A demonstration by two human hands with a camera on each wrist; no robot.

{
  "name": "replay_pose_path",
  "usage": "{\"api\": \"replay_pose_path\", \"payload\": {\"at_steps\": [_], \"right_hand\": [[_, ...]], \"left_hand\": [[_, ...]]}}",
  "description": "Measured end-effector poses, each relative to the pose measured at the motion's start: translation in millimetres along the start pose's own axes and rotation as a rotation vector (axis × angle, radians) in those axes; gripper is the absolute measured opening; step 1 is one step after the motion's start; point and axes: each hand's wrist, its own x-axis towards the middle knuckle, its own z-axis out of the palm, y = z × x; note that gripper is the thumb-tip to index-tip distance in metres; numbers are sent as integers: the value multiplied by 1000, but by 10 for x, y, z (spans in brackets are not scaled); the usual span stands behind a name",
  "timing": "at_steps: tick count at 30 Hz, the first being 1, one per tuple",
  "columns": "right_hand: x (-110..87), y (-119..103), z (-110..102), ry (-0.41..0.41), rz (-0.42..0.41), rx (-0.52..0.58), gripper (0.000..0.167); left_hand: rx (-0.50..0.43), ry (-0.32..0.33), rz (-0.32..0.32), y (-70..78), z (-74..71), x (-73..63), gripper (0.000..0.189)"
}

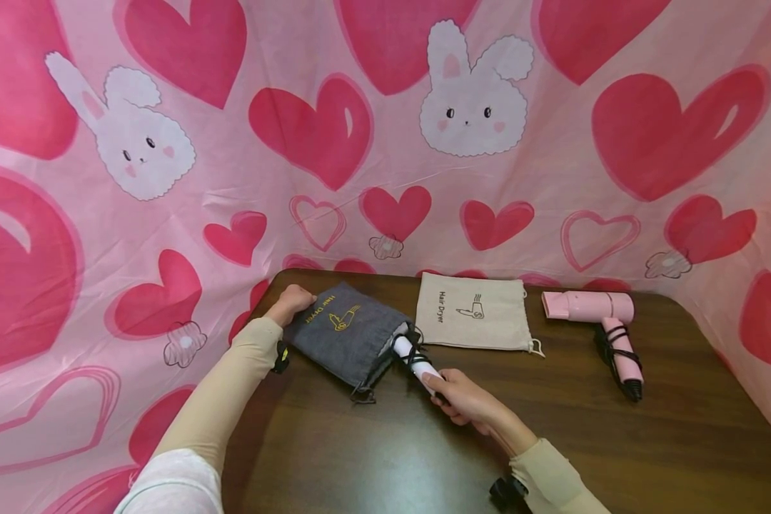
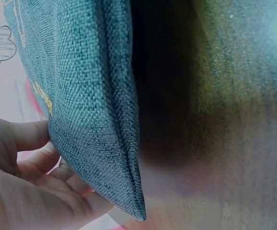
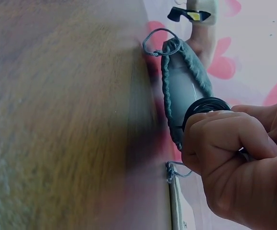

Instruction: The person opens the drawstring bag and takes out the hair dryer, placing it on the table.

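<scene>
A dark grey drawstring bag (image 1: 366, 343), printed in yellow with "Hair Dryer" and a dryer picture, lies at the left of the table. At its far, closed end my left hand (image 1: 292, 303) pinches the edge, thumb above and fingers beneath in the left wrist view. From the bag's mouth sticks the handle of a white hair dryer (image 1: 417, 363) with black cord wound round it. My right hand (image 1: 464, 400) grips the lower end of that handle. In the right wrist view, the dryer's body (image 3: 182, 91) sits inside the bag's gathered opening, its far part hidden by the cloth.
A flat cream drawstring bag (image 1: 488, 318) with the same print in black lies at the table's back edge. To its right lies a pink hair dryer (image 1: 587, 307), black cord around its handle. Heart-and-rabbit cloth (image 1: 334, 143) hangs behind and beside the brown table (image 1: 385, 457).
</scene>
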Motion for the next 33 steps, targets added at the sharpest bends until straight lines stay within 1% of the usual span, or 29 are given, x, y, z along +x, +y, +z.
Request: {"api": "replay_pose_path", "payload": {"at_steps": [7,15,23,33], "right_hand": [[-18,-21,-11,10,2,-3,41],[-32,-33,-29,1,6,-2,43],[-45,-53,-27,1,6,4,42],[-28,-44,-25,6,11,1,44]], "left_hand": [[-11,-10,-20,20,-22,8,35],[-1,14,-22,20,-11,24,33],[4,27,-56,29,-23,3,47],[-9,66,-46,7,-37,-3,49]]}}
